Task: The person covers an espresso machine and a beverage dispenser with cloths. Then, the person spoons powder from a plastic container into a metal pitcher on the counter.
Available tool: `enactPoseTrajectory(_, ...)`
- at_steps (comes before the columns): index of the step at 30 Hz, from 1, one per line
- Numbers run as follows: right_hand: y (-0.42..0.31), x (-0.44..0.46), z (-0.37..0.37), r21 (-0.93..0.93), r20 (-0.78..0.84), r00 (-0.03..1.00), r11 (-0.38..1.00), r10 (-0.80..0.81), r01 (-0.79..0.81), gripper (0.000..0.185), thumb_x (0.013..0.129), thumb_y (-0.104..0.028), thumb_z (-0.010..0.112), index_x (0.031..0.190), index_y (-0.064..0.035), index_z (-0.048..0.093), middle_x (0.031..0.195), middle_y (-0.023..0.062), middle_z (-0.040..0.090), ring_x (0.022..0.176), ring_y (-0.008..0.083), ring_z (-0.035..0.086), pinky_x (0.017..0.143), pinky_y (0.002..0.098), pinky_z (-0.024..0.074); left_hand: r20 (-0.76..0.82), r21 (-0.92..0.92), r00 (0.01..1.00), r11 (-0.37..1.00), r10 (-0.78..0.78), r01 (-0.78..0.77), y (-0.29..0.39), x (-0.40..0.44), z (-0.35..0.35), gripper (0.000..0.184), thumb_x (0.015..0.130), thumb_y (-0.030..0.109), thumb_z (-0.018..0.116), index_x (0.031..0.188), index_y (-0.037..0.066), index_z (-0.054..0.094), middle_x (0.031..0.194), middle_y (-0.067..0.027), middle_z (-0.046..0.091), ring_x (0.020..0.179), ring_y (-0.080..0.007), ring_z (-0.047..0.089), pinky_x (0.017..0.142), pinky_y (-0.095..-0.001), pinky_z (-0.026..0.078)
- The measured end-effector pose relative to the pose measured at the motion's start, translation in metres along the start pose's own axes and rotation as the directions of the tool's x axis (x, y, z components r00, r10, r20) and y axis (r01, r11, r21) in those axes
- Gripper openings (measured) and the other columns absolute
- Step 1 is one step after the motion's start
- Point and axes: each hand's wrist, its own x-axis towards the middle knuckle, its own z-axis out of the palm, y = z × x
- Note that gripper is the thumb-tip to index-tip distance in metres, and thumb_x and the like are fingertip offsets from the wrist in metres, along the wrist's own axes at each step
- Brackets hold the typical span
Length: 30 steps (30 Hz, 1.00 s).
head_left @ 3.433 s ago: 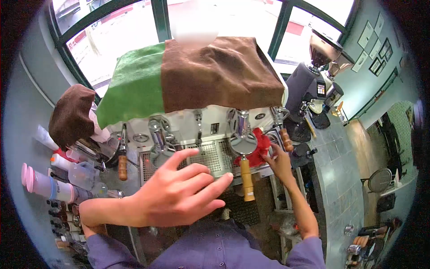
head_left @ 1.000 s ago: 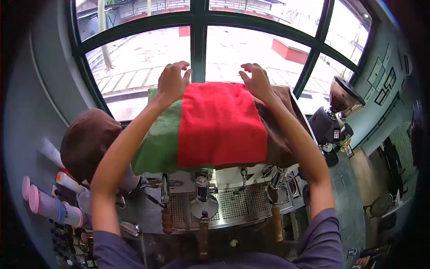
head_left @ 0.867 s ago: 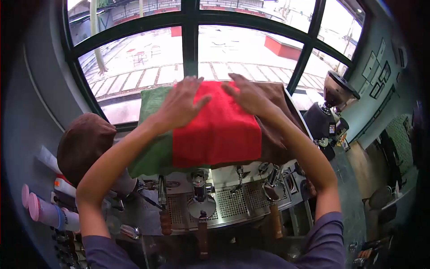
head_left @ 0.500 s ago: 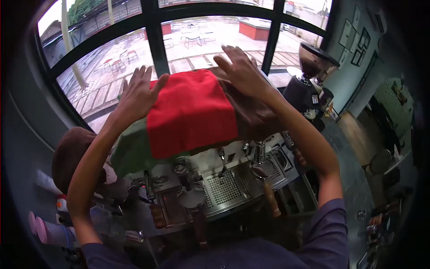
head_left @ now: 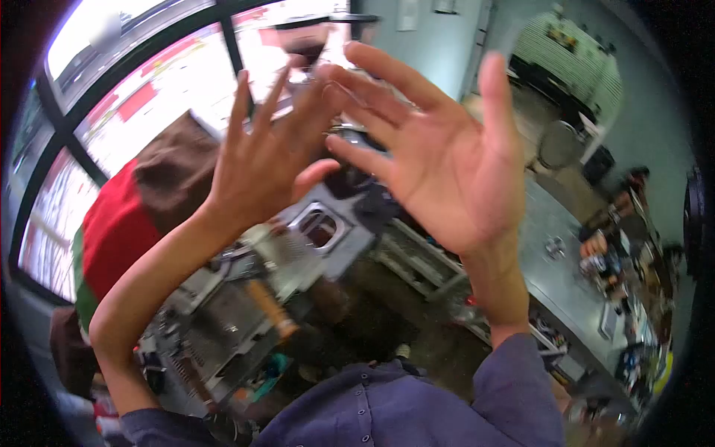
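Observation:
Both hands are raised in front of me, fingers spread and holding nothing. My left hand shows its back, and its fingertips overlap the fingers of my right hand, whose palm faces me. Beyond my left forearm, a red cloth lies over the espresso machine between a green cloth and a brown cloth. Below my left hand, a wooden portafilter handle sticks out from the machine, blurred by motion.
A grey counter runs down the right side, with many small items along its far edge. Under it are open shelves. Windows stand at the upper left, and a round stool at the upper right.
My view has swung to the right, so the cloth-covered machine now sits at the left. Both hands have left the area over the cloths and come together, my right palm turned toward me.

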Motion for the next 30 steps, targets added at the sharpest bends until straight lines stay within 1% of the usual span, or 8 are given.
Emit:
enactPoseTrajectory(3, -0.061, -0.086, -0.089, -0.239, -0.077, 0.962, 0.942, -0.262, 0.237, 0.093, 0.104, -0.073, 0.018, 0.160, -0.0007, 0.032, 0.161, 0.0227, 0.039, 0.149, 0.0325, 0.038, 0.122, 0.0516, 0.0304, 0.179, -0.586, 0.911, 0.704, -0.371, 0.401, 0.089, 0.074, 0.068, 0.079, 0.096, 0.038, 0.067, 0.158, 0.002, 0.035, 0.166, -0.0229, 0.031, 0.152, -0.0408, 0.033, 0.126, -0.0560, 0.019)
enactPoseTrajectory(10, -0.103, -0.242, -0.223, 0.172, -0.399, 0.913, 0.985, 0.082, -0.013, 0.101, 0.096, -0.082, 0.032, 0.162, -0.0066, 0.028, 0.163, 0.0198, 0.038, 0.150, 0.0345, 0.036, 0.122, 0.0481, 0.0330, -0.302, -0.807, 0.851, 0.360, 0.430, -0.468, 0.368, 0.171, 0.119, 0.077, 0.094, 0.051, 0.059, 0.156, 0.009, 0.040, 0.165, -0.0225, 0.030, 0.153, -0.0448, 0.028, 0.123, -0.0680, 0.011)
enactPoseTrajectory(14, -0.130, -0.361, -0.291, 0.388, -0.509, 0.813, 0.769, -0.282, 0.509, 0.082, 0.102, -0.072, 0.033, 0.149, -0.0068, 0.051, 0.145, 0.0153, 0.060, 0.137, 0.0299, 0.054, 0.118, 0.0500, 0.0377, -0.240, -0.788, 0.713, 0.296, 0.659, -0.539, 0.460, 0.204, 0.167, 0.073, 0.096, 0.051, 0.060, 0.155, 0.011, 0.042, 0.160, -0.0168, 0.043, 0.152, -0.0349, 0.034, 0.124, -0.0648, 0.016)
enactPoseTrajectory(17, -0.162, -0.427, -0.338, -0.186, -0.864, 0.420, 0.952, -0.277, 0.245, 0.058, 0.105, -0.054, 0.050, 0.135, -0.0057, 0.063, 0.133, 0.0156, 0.067, 0.111, 0.0226, 0.068, 0.091, 0.0370, 0.0550, 0.296, -0.631, 0.789, 0.730, 0.538, -0.261, 0.511, 0.180, 0.277, 0.070, 0.097, 0.045, 0.064, 0.153, 0.008, 0.043, 0.156, -0.0177, 0.047, 0.145, -0.0362, 0.044, 0.120, -0.0627, 0.026)
enactPoseTrajectory(20, -0.167, -0.513, -0.446, -0.228, -0.833, 0.437, 0.930, -0.339, 0.287, 0.049, 0.101, -0.038, 0.065, 0.135, -0.0029, 0.062, 0.133, 0.0189, 0.065, 0.099, 0.0195, 0.068, 0.078, 0.0299, 0.0574, 0.385, -0.899, 0.720, 0.412, 0.577, 0.151, 0.545, 0.184, 0.323, 0.064, 0.100, 0.039, 0.062, 0.151, 0.004, 0.045, 0.152, -0.0201, 0.051, 0.139, -0.0404, 0.050, 0.116, -0.0556, 0.037)
enactPoseTrajectory(24, -0.198, -0.493, -0.520, -0.486, -0.825, -0.130, 0.807, -0.551, -0.334, 0.076, 0.090, -0.030, 0.080, 0.150, 0.0006, 0.045, 0.147, 0.0246, 0.052, 0.113, 0.0282, 0.065, 0.091, 0.0345, 0.0558, 0.241, -0.966, 0.818, 0.052, 0.522, 0.252, 0.610, 0.169, 0.357, 0.055, 0.097, 0.029, 0.068, 0.142, 0.001, 0.054, 0.137, -0.0265, 0.060, 0.126, -0.0440, 0.058, 0.107, -0.0487, 0.047)
enactPoseTrajectory(27, -0.207, -0.520, -0.626, -0.379, -0.371, 0.060, 0.092, -0.927, -0.921, 0.101, 0.079, -0.030, 0.088, 0.155, 0.0058, 0.031, 0.150, 0.0270, 0.046, 0.132, 0.0416, 0.052, 0.106, 0.0452, 0.0467, 0.330, -0.894, 0.811, -0.115, 0.484, 0.432, 0.654, 0.167, 0.383, 0.049, 0.097, 0.025, 0.069, 0.137, -0.001, 0.059, 0.131, -0.0259, 0.065, 0.122, -0.0429, 0.062, 0.105, -0.0467, 0.049)
enactPoseTrajectory(30, -0.234, -0.514, -0.672, -0.419, -0.373, 0.095, 0.076, -0.923, -0.905, 0.114, 0.072, -0.032, 0.092, 0.157, 0.0063, 0.027, 0.149, 0.0294, 0.046, 0.139, 0.0457, 0.043, 0.117, 0.0501, 0.0334, 0.462, -0.774, 0.730, -0.173, 0.505, 0.609, 0.690, 0.178, 0.401, 0.045, 0.097, 0.022, 0.069, 0.135, 0.000, 0.061, 0.128, -0.0234, 0.068, 0.119, -0.0397, 0.065, 0.103, -0.0450, 0.050)
